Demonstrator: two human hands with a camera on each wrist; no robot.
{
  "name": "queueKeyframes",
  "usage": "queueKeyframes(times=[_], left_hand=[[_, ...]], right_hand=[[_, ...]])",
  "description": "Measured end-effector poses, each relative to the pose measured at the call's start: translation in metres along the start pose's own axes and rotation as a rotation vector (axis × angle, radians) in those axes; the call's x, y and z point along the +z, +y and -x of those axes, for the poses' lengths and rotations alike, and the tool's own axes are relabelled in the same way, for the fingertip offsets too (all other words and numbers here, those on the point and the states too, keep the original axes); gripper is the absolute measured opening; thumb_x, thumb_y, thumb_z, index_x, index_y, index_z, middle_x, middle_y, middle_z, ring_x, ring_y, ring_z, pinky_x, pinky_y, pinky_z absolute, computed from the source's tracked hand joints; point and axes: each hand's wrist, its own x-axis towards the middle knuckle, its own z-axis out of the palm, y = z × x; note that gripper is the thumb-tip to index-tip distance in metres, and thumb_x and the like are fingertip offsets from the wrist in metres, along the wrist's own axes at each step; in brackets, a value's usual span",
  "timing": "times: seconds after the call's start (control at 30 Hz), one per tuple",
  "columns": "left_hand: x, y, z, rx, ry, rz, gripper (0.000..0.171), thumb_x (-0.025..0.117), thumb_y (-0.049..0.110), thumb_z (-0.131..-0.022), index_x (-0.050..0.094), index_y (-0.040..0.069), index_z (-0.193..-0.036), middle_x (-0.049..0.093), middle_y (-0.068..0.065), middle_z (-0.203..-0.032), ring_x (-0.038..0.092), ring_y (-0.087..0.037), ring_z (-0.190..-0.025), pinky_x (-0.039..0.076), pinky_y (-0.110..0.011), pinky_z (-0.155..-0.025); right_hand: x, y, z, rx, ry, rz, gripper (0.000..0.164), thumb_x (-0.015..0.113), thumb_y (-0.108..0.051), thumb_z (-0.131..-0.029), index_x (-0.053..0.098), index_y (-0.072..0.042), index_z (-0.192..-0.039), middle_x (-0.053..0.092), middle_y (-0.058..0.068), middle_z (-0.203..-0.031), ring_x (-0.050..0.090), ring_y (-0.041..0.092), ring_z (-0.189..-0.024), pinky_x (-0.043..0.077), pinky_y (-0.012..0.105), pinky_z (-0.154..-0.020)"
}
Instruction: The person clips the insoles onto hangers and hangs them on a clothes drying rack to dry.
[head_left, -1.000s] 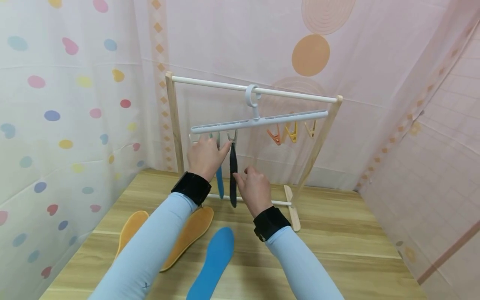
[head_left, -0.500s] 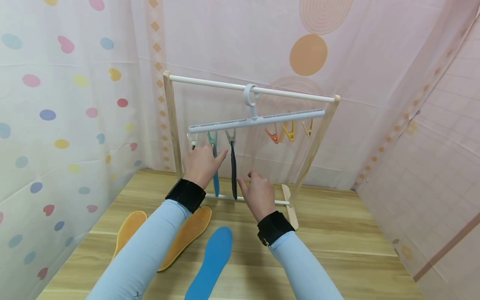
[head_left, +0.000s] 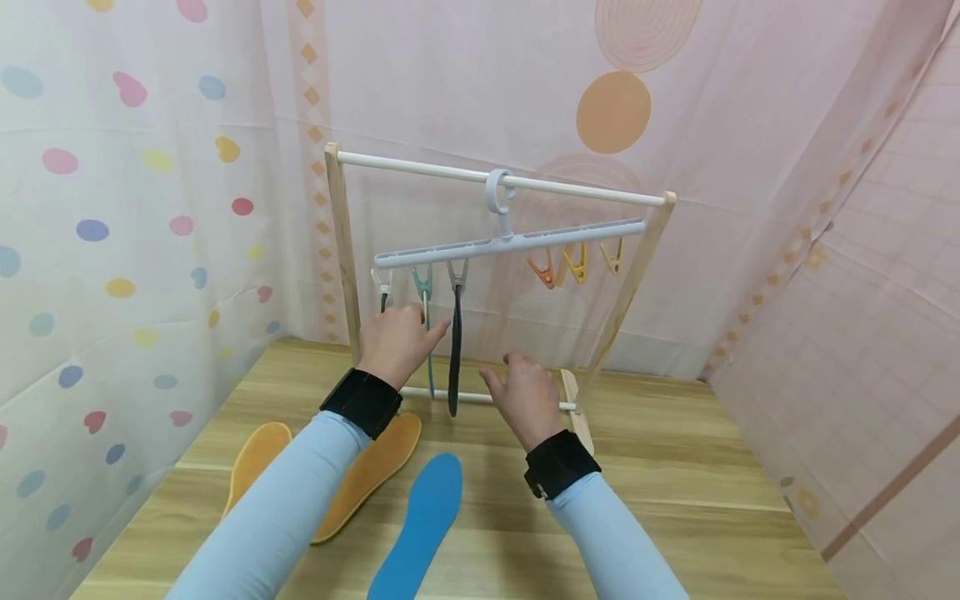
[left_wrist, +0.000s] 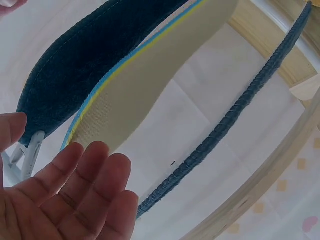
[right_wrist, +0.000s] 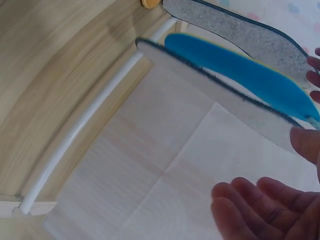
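Three insoles hang from clips under a pale blue hanger (head_left: 510, 243). The nearest is a dark insole (head_left: 455, 350) in a grey clip (head_left: 457, 275). A blue insole (head_left: 430, 358), seen edge-on, hangs from a green clip (head_left: 422, 282). Another dark insole (left_wrist: 220, 132) hangs from a white clip (head_left: 383, 282), mostly behind my left hand (head_left: 393, 346) in the head view. That hand is beside the blue insole's beige face (left_wrist: 145, 95), fingers loosely bent; contact cannot be told. My right hand (head_left: 528, 400) hovers right of the nearest insole, fingers relaxed, holding nothing.
Two orange insoles (head_left: 378, 475) and a blue insole (head_left: 420, 521) lie on the wooden table (head_left: 675, 500). The hanger hooks over the white rail (head_left: 600, 192) of a wooden rack (head_left: 341, 250). Orange and yellow clips (head_left: 575, 263) hang at its right end.
My left hand has come down from the clips, slightly leftward. The right hand has drawn away to the right and down. The hanging insoles have swung and turned.
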Motion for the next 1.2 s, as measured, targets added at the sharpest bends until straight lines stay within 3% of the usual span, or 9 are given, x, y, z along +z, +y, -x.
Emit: queueKeyframes(times=[0.17,0.4,0.63,1.0,1.2], left_hand=[[-0.002,0.0,0.006,-0.015,-0.044,-0.005,0.051,0.058,0.053,-0.096,0.065,0.007,-0.074,0.053,-0.003,-0.055,0.053,-0.02,-0.049,0.039,-0.033,-0.042],[0.0,-0.004,0.015,0.008,-0.095,-0.012,0.052,0.059,0.05,-0.095,0.057,0.011,-0.061,0.044,0.0,-0.051,0.047,-0.018,-0.046,0.034,-0.031,-0.04],[0.006,-0.009,0.027,0.003,-0.16,-0.018,0.053,0.063,0.048,-0.094,0.054,0.011,-0.058,0.041,0.001,-0.051,0.044,-0.016,-0.045,0.032,-0.029,-0.04],[0.017,-0.013,0.041,-0.048,-0.287,-0.021,0.046,0.065,0.049,-0.092,0.067,0.004,-0.084,0.058,-0.006,-0.068,0.053,-0.023,-0.063,0.043,-0.037,-0.05],[0.022,-0.013,0.049,-0.044,-0.321,-0.001,0.047,0.068,0.049,-0.09,0.071,0.002,-0.094,0.062,-0.006,-0.073,0.055,-0.021,-0.059,0.045,-0.036,-0.05]], right_hand=[[-0.004,0.003,0.006,0.025,-0.059,-0.009,0.047,0.068,-0.041,-0.093,0.068,0.002,-0.114,0.071,0.018,-0.104,0.07,0.032,-0.085,0.056,0.042,-0.071],[-0.007,0.012,0.014,0.033,-0.11,-0.002,0.048,0.069,-0.041,-0.093,0.068,0.001,-0.116,0.071,0.017,-0.107,0.069,0.032,-0.093,0.055,0.043,-0.078],[-0.004,0.021,0.026,0.084,-0.143,-0.016,0.049,0.072,-0.04,-0.091,0.068,0.001,-0.117,0.07,0.019,-0.107,0.068,0.033,-0.092,0.055,0.043,-0.074],[0.001,0.033,0.04,0.101,-0.186,0.001,0.05,0.069,-0.043,-0.091,0.068,-0.001,-0.119,0.069,0.019,-0.109,0.069,0.03,-0.083,0.054,0.041,-0.062],[0.001,0.037,0.047,0.111,-0.247,0.008,0.05,0.07,-0.044,-0.09,0.069,-0.003,-0.119,0.069,0.018,-0.112,0.067,0.034,-0.094,0.054,0.044,-0.067]])
